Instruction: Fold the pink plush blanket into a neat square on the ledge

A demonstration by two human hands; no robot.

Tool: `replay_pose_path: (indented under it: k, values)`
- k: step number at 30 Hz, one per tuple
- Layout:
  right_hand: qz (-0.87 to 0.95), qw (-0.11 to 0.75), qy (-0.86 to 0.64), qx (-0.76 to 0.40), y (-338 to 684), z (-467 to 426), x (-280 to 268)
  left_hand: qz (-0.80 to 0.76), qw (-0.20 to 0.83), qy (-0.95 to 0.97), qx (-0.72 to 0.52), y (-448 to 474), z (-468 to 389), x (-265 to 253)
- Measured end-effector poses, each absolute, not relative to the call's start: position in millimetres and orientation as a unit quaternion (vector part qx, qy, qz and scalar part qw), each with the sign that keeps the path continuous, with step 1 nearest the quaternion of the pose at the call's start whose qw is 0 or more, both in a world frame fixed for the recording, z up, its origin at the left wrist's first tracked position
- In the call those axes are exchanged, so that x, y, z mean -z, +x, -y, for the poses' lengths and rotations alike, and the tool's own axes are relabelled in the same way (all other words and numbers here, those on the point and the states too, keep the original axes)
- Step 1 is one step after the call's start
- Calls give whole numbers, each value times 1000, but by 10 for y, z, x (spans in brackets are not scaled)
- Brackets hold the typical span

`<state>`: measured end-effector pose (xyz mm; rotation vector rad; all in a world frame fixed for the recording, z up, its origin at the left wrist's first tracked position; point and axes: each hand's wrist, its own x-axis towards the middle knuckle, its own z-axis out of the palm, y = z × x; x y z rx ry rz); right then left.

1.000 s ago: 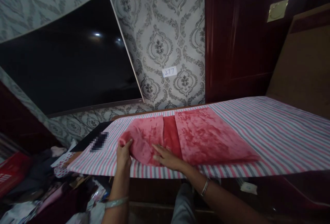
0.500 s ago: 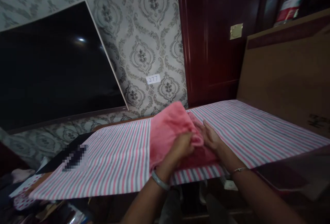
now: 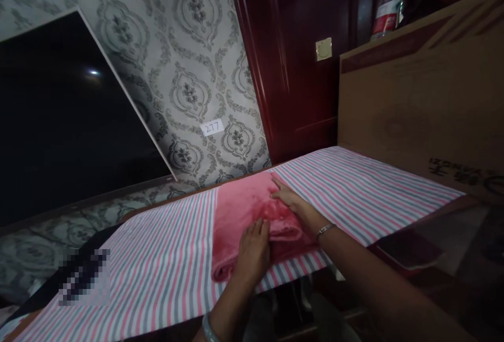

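Observation:
A pink plush cloth (image 3: pixel 236 211), folded over in layers, lies on a striped cloth (image 3: pixel 169 258) that covers the table. My left hand (image 3: pixel 254 247) rests on the front part of the pink cloth, its fingers stretched forward over the fold. On the right side of the fold lies my right hand (image 3: pixel 289 198), fingers extended and pressed lightly against the top layer. Neither hand grips the fabric. The cloth's near left edge shows a rolled fold, and a second fold shows between my hands.
A large dark television screen (image 3: pixel 71 121) stands at the left before the patterned wall. To the right is a big cardboard box (image 3: pixel 413 106) with a plastic bottle (image 3: pixel 388 14) behind its top edge. A numbered paper label (image 3: pixel 212 127) sticks to the wall.
The raised pink flap now lies flat. My left hand has let go of its edge and opened onto the cloth; my right hand has moved onto the top layer. The view has turned right.

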<state>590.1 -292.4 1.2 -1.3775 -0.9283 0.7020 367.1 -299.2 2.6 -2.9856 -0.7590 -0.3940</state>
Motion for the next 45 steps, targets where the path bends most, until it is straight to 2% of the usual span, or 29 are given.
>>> replay_pose_path:
  k: [4,7,13,20,24,29,34,39,45]
  values:
    - [464,635,-569,-240,6144,2842,-273,220,26,-952,209,3911,2986,-123]
    - [450,631,-593,-218,6333,2951,-191,196,46,-962,184,4125,3073,47]
    - [364,602,-669,-240,6435,3144,298,192,86,-967,140,4243,3178,493]
    - [340,607,-672,-253,6454,3174,326,191,78,-971,123,4058,3158,291]
    - [340,639,-608,-325,6398,3437,321,233,85,-959,136,3748,3051,234]
    - [306,642,-567,-416,6256,3791,294,296,58,-938,172,3238,2903,283]
    - [281,624,-607,-405,6206,3821,174,337,-10,-896,290,3019,2805,459]
    - [291,649,-574,-406,6233,3755,38,345,-106,-861,359,2956,2668,621]
    - [211,630,-635,-392,6197,3872,246,344,-34,-878,332,2913,2797,521]
